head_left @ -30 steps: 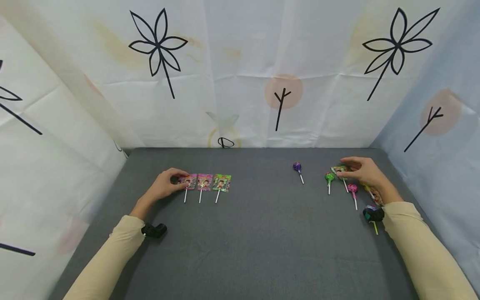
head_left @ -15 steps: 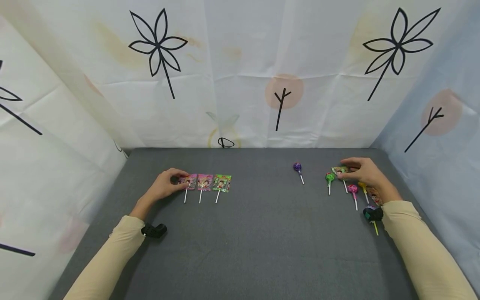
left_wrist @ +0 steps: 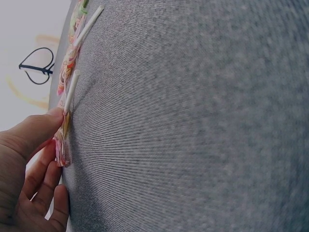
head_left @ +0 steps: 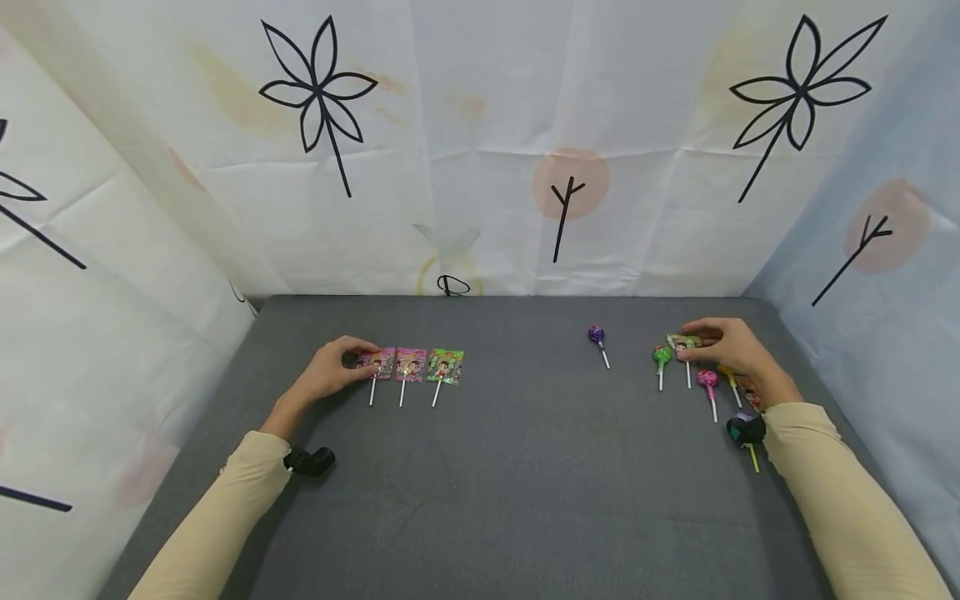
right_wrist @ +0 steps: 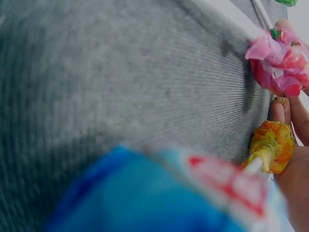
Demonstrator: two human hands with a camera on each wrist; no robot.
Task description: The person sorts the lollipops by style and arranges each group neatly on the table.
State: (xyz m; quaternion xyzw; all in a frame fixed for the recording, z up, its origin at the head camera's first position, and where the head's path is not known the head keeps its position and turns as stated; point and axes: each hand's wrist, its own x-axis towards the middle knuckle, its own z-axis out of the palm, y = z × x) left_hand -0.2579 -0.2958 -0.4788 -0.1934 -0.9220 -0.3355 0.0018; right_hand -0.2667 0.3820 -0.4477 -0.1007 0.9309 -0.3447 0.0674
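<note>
My left hand [head_left: 327, 368] pinches the edge of a pink flat-wrapped lollipop [head_left: 385, 362] between thumb and fingers. This one is leftmost in a row with another pink flat-wrapped lollipop [head_left: 411, 365] and a green flat-wrapped one [head_left: 446, 366], white sticks toward me. On the right, a second green flat-wrapped lollipop [head_left: 678, 342] is pinched by my right hand [head_left: 737, 347], which covers part of its wrapper. Close around that hand lie a round green lollipop [head_left: 662, 355], a round pink one [right_wrist: 277, 63] and a yellow one [right_wrist: 271, 147].
A purple round lollipop [head_left: 596, 334] lies apart, right of centre toward the back. By the right wrist are a brownish flat wrapper [head_left: 753, 397] and a blue-wrapped lollipop [right_wrist: 140, 193]. White printed cloth [head_left: 480, 167] walls the grey table [head_left: 510, 467] behind and at both sides.
The green flat-wrapped lollipop has turned in my right hand's fingers, so its stick points more straight toward me. More of the yellow lollipop shows now. My left hand stays in place.
</note>
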